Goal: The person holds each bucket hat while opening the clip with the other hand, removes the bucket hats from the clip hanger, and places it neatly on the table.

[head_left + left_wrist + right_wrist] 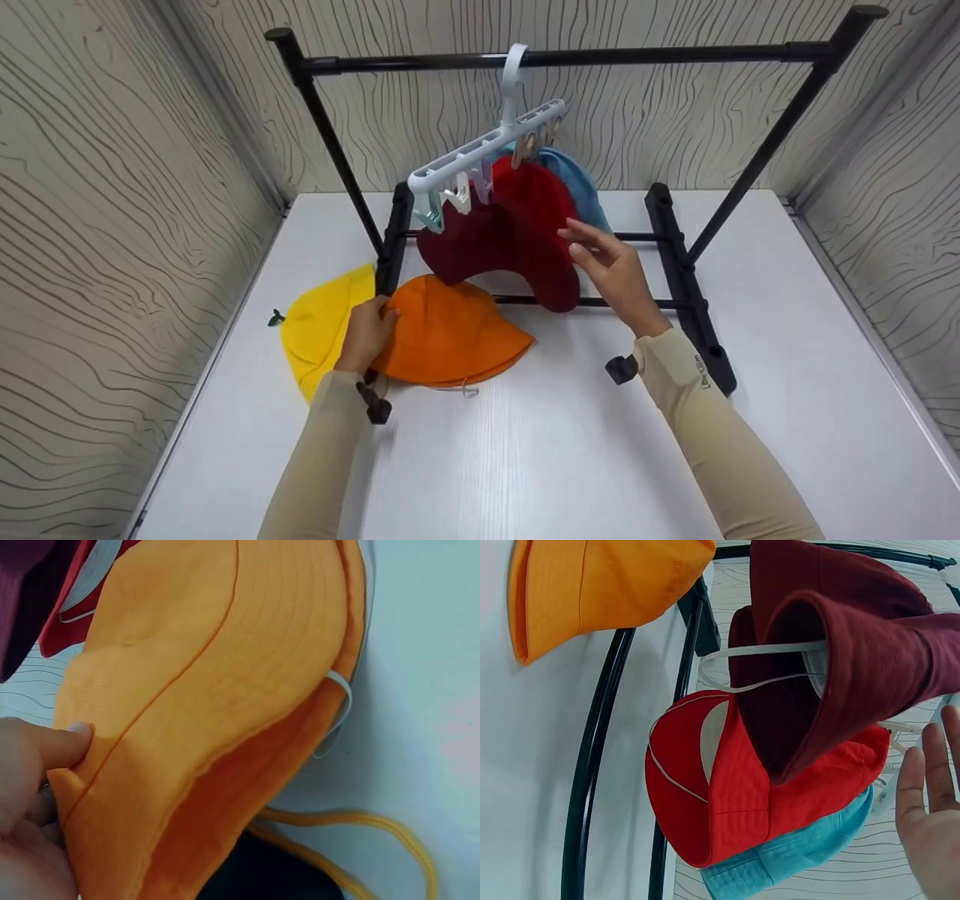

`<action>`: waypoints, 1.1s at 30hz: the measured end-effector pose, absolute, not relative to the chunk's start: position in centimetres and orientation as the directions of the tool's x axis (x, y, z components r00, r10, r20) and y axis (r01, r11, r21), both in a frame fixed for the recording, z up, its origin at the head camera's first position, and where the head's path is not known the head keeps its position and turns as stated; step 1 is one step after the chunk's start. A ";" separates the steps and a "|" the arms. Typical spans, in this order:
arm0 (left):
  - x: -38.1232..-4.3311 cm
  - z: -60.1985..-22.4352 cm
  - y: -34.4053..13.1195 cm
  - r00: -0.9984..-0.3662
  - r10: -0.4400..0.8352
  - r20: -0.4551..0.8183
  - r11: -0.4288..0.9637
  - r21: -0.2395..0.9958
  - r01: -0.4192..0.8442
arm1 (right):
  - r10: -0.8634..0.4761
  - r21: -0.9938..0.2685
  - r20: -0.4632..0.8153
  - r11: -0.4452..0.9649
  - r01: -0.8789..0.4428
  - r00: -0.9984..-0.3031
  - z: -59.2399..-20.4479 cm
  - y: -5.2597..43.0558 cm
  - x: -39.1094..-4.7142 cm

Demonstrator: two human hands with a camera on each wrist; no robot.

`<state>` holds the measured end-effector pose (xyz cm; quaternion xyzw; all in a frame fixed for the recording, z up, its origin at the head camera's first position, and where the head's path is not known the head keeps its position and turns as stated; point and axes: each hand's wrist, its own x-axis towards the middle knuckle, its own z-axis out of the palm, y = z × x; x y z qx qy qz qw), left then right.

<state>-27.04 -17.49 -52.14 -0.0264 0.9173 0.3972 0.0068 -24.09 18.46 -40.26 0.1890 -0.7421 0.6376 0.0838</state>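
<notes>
My left hand (365,334) pinches the crown edge of an orange bucket hat (450,334), thumb on top in the left wrist view. A thin white elastic (341,709) loops from its brim. My right hand (616,274), its fingers extended and holding nothing, is beside a maroon hat (551,262) that hangs from a white clip hanger (480,146). Behind the maroon hat hang a red hat (739,799) and a light blue hat (795,847). A pale green clip (429,212) and a white clip (459,195) dangle at the hanger's near end.
A yellow hat (322,322) with a small green leaf tip lies left of the orange one. The hanger hooks over the top bar (660,55) of a black rack, whose feet (686,289) stand on the white table (525,465). Patterned walls (112,225) enclose the table.
</notes>
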 end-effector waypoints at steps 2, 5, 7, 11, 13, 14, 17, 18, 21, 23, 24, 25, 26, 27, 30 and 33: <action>-27.1 -52.1 -17.5 -0.998 -0.041 -0.041 0.682 0.729 -0.058 | -0.168 -0.915 0.368 0.111 -0.388 -0.914 -40.8 18.7 -24.5; -27.1 -52.2 -17.6 -0.997 -0.052 -0.053 0.680 0.729 -0.074 | -0.166 -0.912 0.372 0.117 -0.393 -0.913 -41.5 19.0 -25.0; -27.1 -52.2 -17.6 -0.996 -0.059 -0.068 0.681 0.727 -0.090 | -0.166 -0.908 0.377 0.126 -0.399 -0.911 -41.7 19.1 -25.1; -27.2 -52.3 -17.7 -0.993 -0.072 -0.093 0.686 0.718 -0.117 | -0.164 -0.903 0.380 0.148 -0.403 -0.910 -41.9 19.3 -25.1; -27.1 -52.4 -17.7 -0.993 -0.074 -0.097 0.685 0.718 -0.121 | -0.162 -0.903 0.373 0.163 -0.398 -0.913 -41.5 19.3 -24.8; -27.1 -52.5 -17.7 -0.993 -0.072 -0.094 0.684 0.720 -0.118 | -0.158 -0.904 0.368 0.169 -0.392 -0.916 -41.3 19.2 -24.6; -27.0 -52.6 -17.8 -0.995 -0.069 -0.075 0.684 0.723 -0.101 | -0.148 -0.909 0.349 0.186 -0.372 -0.925 -40.5 19.1 -24.0; -27.0 -52.6 -17.8 -0.996 -0.065 -0.061 0.686 0.722 -0.089 | -0.144 -0.910 0.346 0.188 -0.369 -0.927 -40.3 19.1 -23.8; -27.0 -52.8 -17.8 -0.998 -0.058 -0.017 0.701 0.711 -0.053 | -0.131 -0.907 0.350 0.201 -0.370 -0.928 -40.5 19.4 -23.9; -27.1 -52.9 -17.9 -0.998 -0.056 0.010 0.713 0.700 -0.033 | -0.123 -0.903 0.355 0.213 -0.374 -0.927 -41.0 19.6 -24.3; -27.1 -52.9 -17.9 -0.998 -0.058 0.024 0.721 0.692 -0.026 | -0.119 -0.902 0.357 0.215 -0.375 -0.926 -41.3 19.8 -24.5; -27.1 -52.9 -17.9 -0.998 -0.059 0.024 0.723 0.690 -0.026 | -0.115 -0.901 0.358 0.220 -0.375 -0.927 -41.6 19.9 -24.7; -27.1 -53.0 -17.9 -0.998 -0.064 0.027 0.727 0.686 -0.028 | -0.111 -0.900 0.358 0.224 -0.374 -0.927 -41.8 20.0 -24.8; -27.1 -53.0 -17.9 -0.997 -0.066 0.030 0.729 0.684 -0.027 | -0.110 -0.899 0.358 0.227 -0.374 -0.927 -42.1 20.2 -25.0; -27.2 -53.0 -17.8 -0.997 -0.064 0.047 0.741 0.671 -0.016 | -0.105 -0.904 0.353 0.216 -0.368 -0.930 -42.4 20.3 -25.1; -27.2 -53.1 -17.8 -0.995 -0.061 0.082 0.756 0.655 0.008 | -0.104 -0.905 0.355 0.209 -0.370 -0.929 -42.5 20.4 -25.1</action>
